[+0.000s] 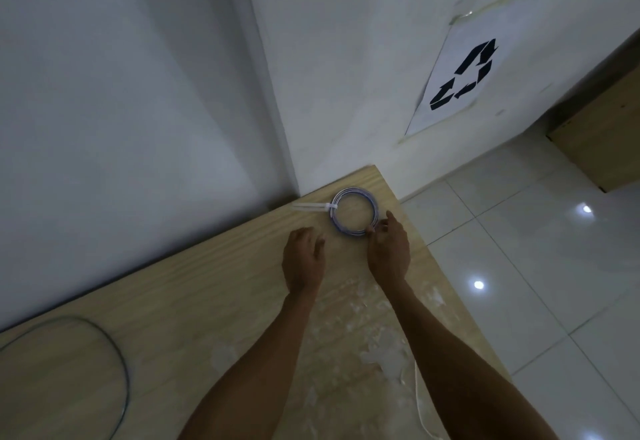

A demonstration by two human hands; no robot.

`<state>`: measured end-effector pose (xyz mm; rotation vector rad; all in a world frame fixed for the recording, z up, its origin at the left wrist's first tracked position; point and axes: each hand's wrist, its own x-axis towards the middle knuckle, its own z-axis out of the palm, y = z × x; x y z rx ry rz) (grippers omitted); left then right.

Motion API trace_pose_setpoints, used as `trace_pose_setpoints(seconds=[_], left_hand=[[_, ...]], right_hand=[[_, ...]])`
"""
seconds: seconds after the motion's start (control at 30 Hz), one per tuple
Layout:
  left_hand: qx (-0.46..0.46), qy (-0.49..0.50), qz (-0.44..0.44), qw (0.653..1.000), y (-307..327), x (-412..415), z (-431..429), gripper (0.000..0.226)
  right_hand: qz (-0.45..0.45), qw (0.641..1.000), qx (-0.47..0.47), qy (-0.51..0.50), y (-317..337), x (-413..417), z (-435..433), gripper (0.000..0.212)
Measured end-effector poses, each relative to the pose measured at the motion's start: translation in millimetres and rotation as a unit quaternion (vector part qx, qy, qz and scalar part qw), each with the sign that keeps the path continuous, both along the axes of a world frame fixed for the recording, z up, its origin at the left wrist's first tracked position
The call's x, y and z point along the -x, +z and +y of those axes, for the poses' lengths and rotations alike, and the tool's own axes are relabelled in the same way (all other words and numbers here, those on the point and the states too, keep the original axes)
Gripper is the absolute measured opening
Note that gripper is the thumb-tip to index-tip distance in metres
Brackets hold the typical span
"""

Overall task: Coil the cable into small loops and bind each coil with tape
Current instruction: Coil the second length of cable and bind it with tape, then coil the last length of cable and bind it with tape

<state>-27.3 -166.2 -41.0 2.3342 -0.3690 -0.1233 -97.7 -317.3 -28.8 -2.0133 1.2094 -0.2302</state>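
A small blue-and-white coil of cable (354, 192) lies flat near the far corner of the wooden table (173, 301). A strip of white tape (310, 206) wraps its left side and sticks out to the left. My right hand (388, 249) pinches the coil's near right edge between thumb and fingers. My left hand (303, 259) hovers just left of and below the coil, fingers loosely curled and holding nothing. A loose dark cable (104, 335) curves over the table at the lower left.
White walls meet in a corner right behind the table. A recycling sign (457, 82) hangs on the right wall. Glossy white floor tiles (536, 249) lie to the right, with a wooden cabinet (602, 141) beyond. White residue patches and a thin white cord (420, 401) mark the near tabletop.
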Motion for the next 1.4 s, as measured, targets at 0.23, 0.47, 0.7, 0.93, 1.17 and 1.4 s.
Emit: trace_pose_setpoints(seconds=[0.23, 0.47, 0.7, 0.93, 1.17, 1.4], left_hand=[[-0.214, 0.004, -0.105, 0.971, -33.8, 46.5, 184.6, 0.057], [-0.308, 0.151, -0.008, 0.939, -23.4, 104.3, 376.5, 0.069], [-0.134, 0.070, 0.003, 0.988, -5.9, 121.6, 463.5, 0.028], [-0.121, -0.034, 0.121, 0.985, 46.7, 96.8, 485.3, 0.019], [0.087, -0.039, 0.187, 0.978, 143.9, 67.3, 480.7, 0.011], [0.014, -0.111, 0.077, 0.991, 201.4, 14.0, 484.5, 0.068]], right_hand=[[0.110, 0.979, 0.114, 0.126, -32.6, 48.2, 135.5, 0.070], [0.143, 0.945, 0.155, 0.249, -40.9, 73.7, 287.5, 0.064], [0.186, 0.921, 0.134, 0.316, -25.2, 85.7, 402.8, 0.070], [0.117, 0.909, 0.059, 0.396, 14.3, 87.6, 479.6, 0.087], [-0.096, 0.893, 0.128, 0.420, 88.4, 59.5, 492.2, 0.029], [-0.174, 0.926, 0.003, 0.336, 196.3, 15.2, 456.2, 0.019]])
